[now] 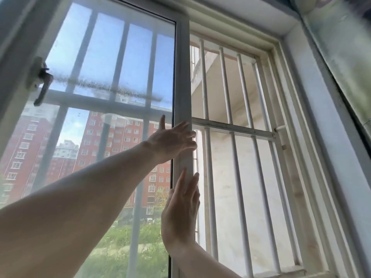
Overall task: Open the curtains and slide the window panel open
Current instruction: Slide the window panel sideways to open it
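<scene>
Head view. Fingers point(187, 135) of the left hand point(170, 141) curl over the vertical edge stile of the white-framed sliding glass window panel point(181, 87), thumb raised against the glass side, so the hand grips the stile. The right hand point(180, 209), lower on the same stile, lies with fingers straight and close together, palm flat against the frame edge; it presses and does not grip. The panel stands left of centre in the white window frame point(289, 81), its stile well apart from the frame's right jamb, with an open gap between them; judged from this, the panel is already partly slid open. A curtain edge point(341, 57), pale and patterned, hangs at the far right, clear of the opening.

Handling, as a judgement: the panel is rigid, glazed and probably fairly heavy, and runs only along its track. The glass is smooth and breakable, so the stile is the sound place to hold, with sideways force applied evenly at two heights to avoid racking.

Count: two hands; one moving panel; one dark lever latch handle point(43, 85) at the left edge of the frame; one outer white metal security grille point(226, 129), of which about five vertical bars and one horizontal rail show in the open gap. Red-brick apartment blocks point(124, 141) show through the glass.
</scene>
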`<state>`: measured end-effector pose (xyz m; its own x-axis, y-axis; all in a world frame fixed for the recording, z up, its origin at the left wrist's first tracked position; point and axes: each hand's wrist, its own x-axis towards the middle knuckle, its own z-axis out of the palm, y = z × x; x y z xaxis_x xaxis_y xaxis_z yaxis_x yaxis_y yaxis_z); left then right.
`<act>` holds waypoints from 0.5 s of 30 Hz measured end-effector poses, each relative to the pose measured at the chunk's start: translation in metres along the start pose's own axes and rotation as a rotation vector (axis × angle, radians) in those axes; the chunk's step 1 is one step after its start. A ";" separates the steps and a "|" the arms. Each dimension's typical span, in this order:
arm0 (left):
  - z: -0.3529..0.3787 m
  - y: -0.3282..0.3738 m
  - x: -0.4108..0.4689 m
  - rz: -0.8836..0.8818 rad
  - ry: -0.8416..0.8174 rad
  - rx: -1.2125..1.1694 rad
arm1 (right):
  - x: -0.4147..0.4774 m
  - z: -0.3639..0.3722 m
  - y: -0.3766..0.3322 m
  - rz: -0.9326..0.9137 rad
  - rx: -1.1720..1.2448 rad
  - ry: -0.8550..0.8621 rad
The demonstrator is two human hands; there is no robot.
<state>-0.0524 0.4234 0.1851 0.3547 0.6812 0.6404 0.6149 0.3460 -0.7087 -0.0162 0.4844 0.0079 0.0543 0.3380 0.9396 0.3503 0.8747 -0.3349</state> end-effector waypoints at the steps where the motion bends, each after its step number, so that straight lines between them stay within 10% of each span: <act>1: -0.003 0.001 0.002 0.016 0.000 0.011 | 0.001 0.001 0.001 0.012 -0.009 0.010; 15: -0.006 -0.077 -0.096 -0.009 0.033 0.260 | -0.032 0.033 -0.106 -0.043 0.107 -0.210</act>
<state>-0.1299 0.3279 0.1805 0.3753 0.6572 0.6537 0.4185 0.5091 -0.7521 -0.0856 0.3921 0.0110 -0.1586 0.3544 0.9215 0.2466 0.9180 -0.3106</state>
